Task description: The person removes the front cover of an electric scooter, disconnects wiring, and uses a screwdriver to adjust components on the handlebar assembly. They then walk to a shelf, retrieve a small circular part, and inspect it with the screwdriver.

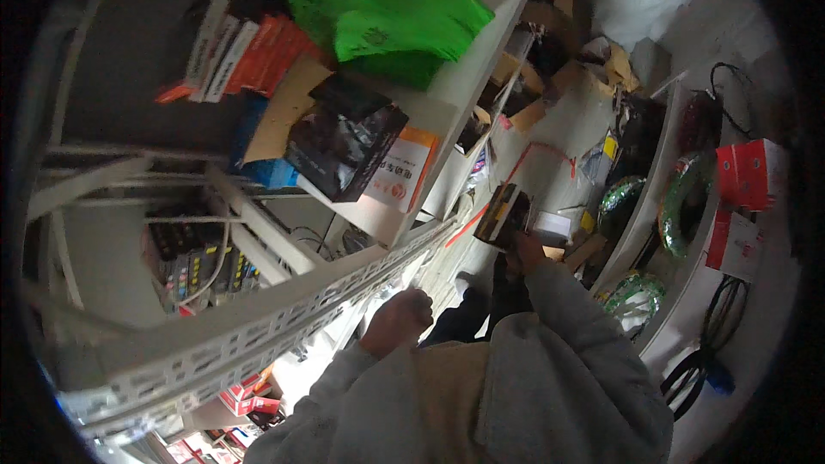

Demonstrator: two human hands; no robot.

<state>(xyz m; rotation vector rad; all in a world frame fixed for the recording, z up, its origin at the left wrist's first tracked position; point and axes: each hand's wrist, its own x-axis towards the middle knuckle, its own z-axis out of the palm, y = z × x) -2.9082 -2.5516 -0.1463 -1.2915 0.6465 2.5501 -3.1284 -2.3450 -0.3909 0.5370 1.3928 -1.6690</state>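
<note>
Black-and-gold box in the right hand, out over a cramped aisle

Right hand: fingers bent around the near lower corner of the box, seemingly a firm hold, though blur and shadow hide the exact finger placement. Box sits ahead of the body, tilted, above the pale floor, a small white carton just to its right.

Left hand: curled into a loose fist, well apart from the box, near the perforated shelf edge. Nothing juts from it; whether something small is tucked inside, I cannot tell.

Step in hand, as I judge it: handling this one box, single-handed. The next move would call for a steady wrist and care over clearance (little room here, with stock crowding both sides).

Left side: shelf bearing a green plastic bag, a black printed box and an orange-and-white box beside it. Right side: foil-wrapped rings, a red box, a looped black cable. Opened cardboard cartons farther up the aisle; contents too dim to name.
</note>
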